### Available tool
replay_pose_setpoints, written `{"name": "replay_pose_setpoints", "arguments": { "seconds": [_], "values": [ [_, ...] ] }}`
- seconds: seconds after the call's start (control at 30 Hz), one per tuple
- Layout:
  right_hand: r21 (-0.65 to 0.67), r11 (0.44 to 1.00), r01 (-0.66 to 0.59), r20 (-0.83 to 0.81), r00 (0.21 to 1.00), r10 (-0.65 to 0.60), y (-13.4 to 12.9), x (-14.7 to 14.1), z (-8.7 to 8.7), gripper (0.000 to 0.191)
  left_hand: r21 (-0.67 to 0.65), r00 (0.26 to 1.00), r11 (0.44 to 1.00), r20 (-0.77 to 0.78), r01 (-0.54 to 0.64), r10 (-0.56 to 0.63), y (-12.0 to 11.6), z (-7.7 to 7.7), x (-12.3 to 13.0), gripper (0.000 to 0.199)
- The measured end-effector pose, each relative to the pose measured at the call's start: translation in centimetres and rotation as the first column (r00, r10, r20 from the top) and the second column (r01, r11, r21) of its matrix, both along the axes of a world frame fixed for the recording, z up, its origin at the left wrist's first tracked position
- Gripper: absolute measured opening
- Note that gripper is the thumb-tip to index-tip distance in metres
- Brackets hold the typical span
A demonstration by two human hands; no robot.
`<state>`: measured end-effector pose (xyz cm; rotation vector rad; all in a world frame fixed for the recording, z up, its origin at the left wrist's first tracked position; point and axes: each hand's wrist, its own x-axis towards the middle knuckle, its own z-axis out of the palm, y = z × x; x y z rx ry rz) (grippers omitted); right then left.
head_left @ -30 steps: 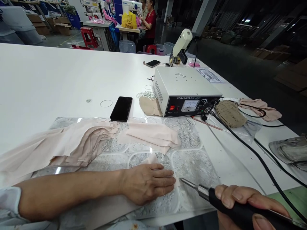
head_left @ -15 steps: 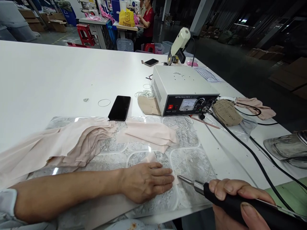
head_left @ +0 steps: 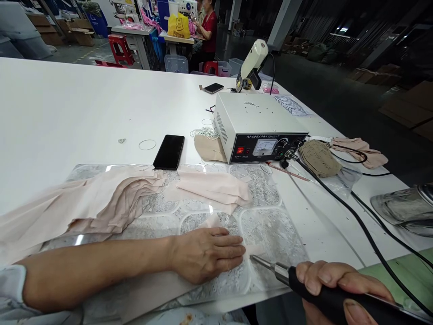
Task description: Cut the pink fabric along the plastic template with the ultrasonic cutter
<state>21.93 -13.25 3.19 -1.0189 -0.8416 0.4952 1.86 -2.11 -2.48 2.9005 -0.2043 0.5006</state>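
My left hand [head_left: 211, 255] lies flat with its fingers stretched out, pressing a pale pink fabric piece [head_left: 162, 289] onto a clear-covered, marble-patterned mat [head_left: 267, 230]. A narrow bit of the fabric shows beyond the fingertips. In my right hand [head_left: 341, 284] is a handheld ultrasonic welder [head_left: 358, 300] with a black handle and a slim metal tip. That tip points left, at the fabric edge just past my left fingertips; whether it touches cannot be made out. Beyond my left hand lie a folded pale pink piece [head_left: 213, 187] and, to the left, a fanned stack of such pieces [head_left: 111, 198].
The welder's control box [head_left: 260, 122] stands behind the mat, its black cable [head_left: 358, 221] running along the right side. Around it are a black phone [head_left: 169, 152], brown paper patterns [head_left: 320, 158], rubber bands [head_left: 204, 132] and a glass jar [head_left: 402, 212]. Another person [head_left: 209, 31] sits in the background.
The welder's tip has shifted slightly down, toward me, along the fabric edge. More of the pale fabric shows to the right of my left fingertips. My left hand stays almost still.
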Motion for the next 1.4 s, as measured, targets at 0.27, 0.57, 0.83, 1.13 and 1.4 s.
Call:
{"name": "replay_pose_setpoints", "arguments": {
  "seconds": [0.27,0.57,0.83,1.13,1.4],
  "values": [
    [0.002,1.0,-0.025,-0.042,0.999,0.025,-0.5,0.7,-0.6,0.01,-0.033,1.0,0.999,-0.019,-0.017,0.017,0.0,0.0,0.0,0.038],
    [0.048,0.991,0.123,-0.047,0.992,-0.121,0.3,1.9,-1.9,0.011,-0.182,0.984,0.982,-0.175,-0.054,0.022,0.6,1.4,0.0,0.036],
    [0.047,0.996,0.073,-0.103,0.992,-0.068,0.5,2.6,-2.5,0.01,-0.242,0.89,0.968,-0.453,-0.065,-0.053,3.2,4.1,2.4,0.041],
    [0.043,0.991,0.123,-0.132,0.984,-0.116,1.0,2.8,-2.5,0.012,-0.277,0.843,0.958,-0.532,-0.078,-0.085,4.3,4.9,3.9,0.048],
    [0.004,0.989,0.149,-0.164,0.975,-0.147,1.4,2.5,-1.8,0.01,-0.217,0.788,0.974,-0.61,-0.072,-0.078,4.3,4.9,4.1,0.055]
  ]
}}
